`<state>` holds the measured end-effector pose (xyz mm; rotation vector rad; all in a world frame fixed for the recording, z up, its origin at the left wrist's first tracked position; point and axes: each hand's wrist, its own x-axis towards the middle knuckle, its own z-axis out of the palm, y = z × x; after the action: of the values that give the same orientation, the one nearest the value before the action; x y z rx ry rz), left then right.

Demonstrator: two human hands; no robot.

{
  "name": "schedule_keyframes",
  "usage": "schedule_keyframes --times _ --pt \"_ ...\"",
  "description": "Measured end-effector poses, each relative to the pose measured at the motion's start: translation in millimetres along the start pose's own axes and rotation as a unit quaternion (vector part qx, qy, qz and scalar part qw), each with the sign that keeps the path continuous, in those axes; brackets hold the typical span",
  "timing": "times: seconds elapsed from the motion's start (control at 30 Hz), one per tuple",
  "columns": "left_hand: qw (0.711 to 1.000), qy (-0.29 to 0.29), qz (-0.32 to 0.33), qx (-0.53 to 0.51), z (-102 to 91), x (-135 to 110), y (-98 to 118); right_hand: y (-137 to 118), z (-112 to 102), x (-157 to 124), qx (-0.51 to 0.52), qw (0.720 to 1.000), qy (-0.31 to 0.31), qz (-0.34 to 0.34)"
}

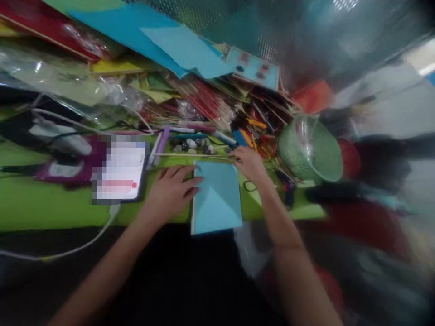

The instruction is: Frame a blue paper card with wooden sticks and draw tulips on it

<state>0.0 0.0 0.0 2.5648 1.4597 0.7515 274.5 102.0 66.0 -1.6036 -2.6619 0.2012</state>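
Note:
A light-blue sheet of card or paper [217, 194] lies before me, its near end reaching past the table's front edge. My left hand [173, 188] rests at its left side, fingers spread and fingertips touching that edge. Just beyond the far edge runs a thin wooden stick [193, 156], roughly parallel to it. My right hand [249, 163] has its fingers closed at the stick's right end; the exact grip is blurred. A dark hot glue gun [287, 188] lies to the right of my right forearm.
A lit phone [122, 170] with a white cable [98, 237] lies left. Markers [163, 140], small stones [192, 145] and bundled sticks [207, 102] crowd the back, below blue sheets [136, 34]. A green woven basket [309, 149] stands right on the green tabletop [68, 213].

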Motion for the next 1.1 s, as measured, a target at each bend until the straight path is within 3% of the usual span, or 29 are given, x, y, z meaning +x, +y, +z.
schedule_keyframes --times 0.33,0.7,0.9,1.1 --pt "0.999 -0.025 -0.017 -0.015 -3.2 2.7 2.8 -6.9 3.8 17.7 -0.16 0.985 -0.032 -0.056" --pt "1.0 -0.017 -0.02 -0.017 -3.5 2.4 3.6 -21.4 -13.2 -3.7 -0.163 0.984 -0.029 -0.068" --pt "0.999 -0.017 -0.026 -0.019 -3.4 1.8 4.0 -33.5 -10.4 -3.7 -0.172 0.982 -0.048 -0.065" --pt "0.998 -0.029 -0.043 -0.03 -4.0 3.0 4.8 -28.2 -8.7 -8.6 -0.168 0.984 -0.02 -0.06"
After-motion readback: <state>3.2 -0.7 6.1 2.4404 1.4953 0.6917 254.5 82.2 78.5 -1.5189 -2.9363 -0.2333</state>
